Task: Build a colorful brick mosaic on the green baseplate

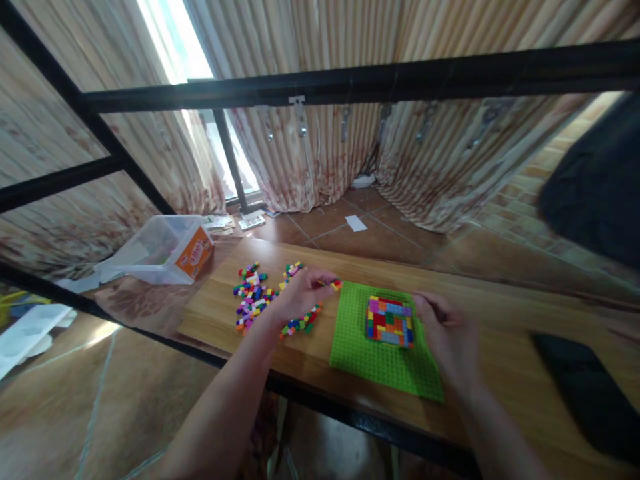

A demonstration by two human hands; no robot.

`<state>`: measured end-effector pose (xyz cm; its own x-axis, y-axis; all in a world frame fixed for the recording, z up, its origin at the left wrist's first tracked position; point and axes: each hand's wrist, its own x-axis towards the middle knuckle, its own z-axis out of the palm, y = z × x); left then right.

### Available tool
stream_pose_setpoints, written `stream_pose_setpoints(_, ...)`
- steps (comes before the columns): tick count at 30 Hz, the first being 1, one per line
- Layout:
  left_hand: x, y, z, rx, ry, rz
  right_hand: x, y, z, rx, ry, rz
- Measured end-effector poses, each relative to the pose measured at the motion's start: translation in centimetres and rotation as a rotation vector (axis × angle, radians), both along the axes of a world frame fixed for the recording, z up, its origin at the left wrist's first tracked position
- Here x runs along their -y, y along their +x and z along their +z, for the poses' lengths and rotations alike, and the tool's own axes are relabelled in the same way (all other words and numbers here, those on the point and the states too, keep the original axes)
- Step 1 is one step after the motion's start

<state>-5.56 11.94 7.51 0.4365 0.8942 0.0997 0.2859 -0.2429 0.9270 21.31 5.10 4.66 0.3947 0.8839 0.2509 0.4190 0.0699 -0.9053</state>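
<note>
A green studded baseplate lies on the wooden table, with a square block of multicoloured toy bricks built on it. My left hand hovers by the plate's upper left corner, above loose bricks. Its fingers are pinched on a few small red and yellow bricks. On the other side, my right hand is over the plate's right edge, close to the built square. Those fingers are curled together, and whatever they hold, if anything, is hidden. Loose coloured bricks are spread left of the plate.
The wooden table is long and narrow. A dark phone-like slab lies at its right. Left of the table stands a clear plastic box with an orange label. A black metal bar crosses above, before curtains.
</note>
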Motion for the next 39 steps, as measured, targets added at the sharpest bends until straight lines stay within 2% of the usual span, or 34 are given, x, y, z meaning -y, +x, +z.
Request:
stream_pose_setpoints(4, 2.3, 3.3, 0.2, 0.168, -0.109, -0.150, 1.1, -2.8, 1.3, -0.198, 0.006, 0.319)
stream_pose_setpoints(6, 3.0, 4.5, 0.2, 0.201, -0.147, -0.182, 1.5, -3.8, 1.5, -0.259, -0.002, 0.403)
stream_pose_setpoints(18, 3.8, 6.6, -0.2, 0.329, -0.236, -0.144, 1.7, -5.4, 1.3, -0.403, 0.010, 0.304)
stream_pose_setpoints(26, 4.1, 6.7, -0.3, 0.419, -0.463, -0.030, 1.4, -5.5, 1.1, -0.455, -0.014, 0.285)
stream_pose_setpoints(32, 4.1, 6.0, 0.3, 0.455, -0.571, -0.025, 0.8, -5.9, 0.2, -0.671, -0.094, 0.253)
stream_pose_setpoints(35, 4.0, 6.0, 0.3, 0.512, -0.663, 0.026, 0.7, -5.8, -0.1, -0.735, -0.103, 0.269)
stream_pose_setpoints(39, 4.0, 6.5, -0.1, 0.504, -0.813, 0.090, 1.0, -5.5, -0.2, -0.636, -0.097, 0.307)
